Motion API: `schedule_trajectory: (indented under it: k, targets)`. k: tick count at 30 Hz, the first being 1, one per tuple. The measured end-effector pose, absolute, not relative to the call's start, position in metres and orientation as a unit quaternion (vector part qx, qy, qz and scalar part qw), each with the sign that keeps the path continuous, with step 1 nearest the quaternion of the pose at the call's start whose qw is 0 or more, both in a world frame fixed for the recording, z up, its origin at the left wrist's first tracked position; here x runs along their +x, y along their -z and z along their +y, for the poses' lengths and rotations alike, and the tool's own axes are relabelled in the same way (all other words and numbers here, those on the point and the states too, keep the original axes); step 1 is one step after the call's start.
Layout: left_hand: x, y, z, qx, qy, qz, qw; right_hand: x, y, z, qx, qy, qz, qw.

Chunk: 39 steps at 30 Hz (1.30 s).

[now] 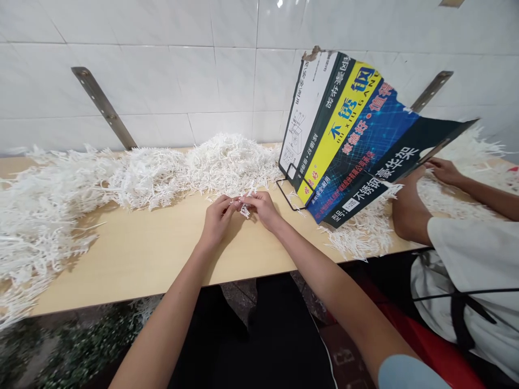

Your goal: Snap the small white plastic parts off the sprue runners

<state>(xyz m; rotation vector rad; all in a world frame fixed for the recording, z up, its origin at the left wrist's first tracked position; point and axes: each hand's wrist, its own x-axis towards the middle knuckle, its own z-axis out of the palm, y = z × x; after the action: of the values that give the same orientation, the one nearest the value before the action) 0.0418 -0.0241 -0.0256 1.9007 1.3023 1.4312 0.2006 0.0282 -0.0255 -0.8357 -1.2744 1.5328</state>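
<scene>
One small white cluster [245, 212] in a two-sided pinch

Left hand [218, 215] closes thumb and finger on it, right hand [263, 209] pinches close beside, fingertips nearly meeting, and the cluster hangs just below them over the counter [141, 248]; how many strips it counts, too small to tell. Right behind the fingers, one long bank of loose white strips [229, 162], beyond counting, runs left along the tiled wall [162, 81]. Over to the right, one wire stand [285, 196] braces one printed cardboard sheet [352, 140], more strips lying at its foot. Beyond that, one co-worker's hand [444, 170]! Two long metal brackets [104, 108] slant up the tiles.
</scene>
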Motion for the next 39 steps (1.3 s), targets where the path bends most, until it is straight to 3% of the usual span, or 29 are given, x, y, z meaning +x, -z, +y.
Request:
schedule_trajectory:
  k: [10,19,28,39]
  targets:
    - [0.041,0.027,-0.026,0.562,-0.572,0.547,0.241,0.191,0.026,0.020,-0.371,-0.518,-0.584,0.504]
    - [0.045,0.025,-0.027,0.515,-0.592,0.499,0.367,0.192,0.032,0.025,-0.414,-0.466,-0.596,0.506]
    - [0.043,0.026,-0.029,0.506,-0.595,0.537,0.319,0.192,0.032,0.029,-0.397,-0.480,-0.655,0.426]
    - [0.037,0.034,-0.022,0.497,-0.606,0.505,0.362,0.194,0.025,0.026,-0.328,-0.533,-0.689,0.365]
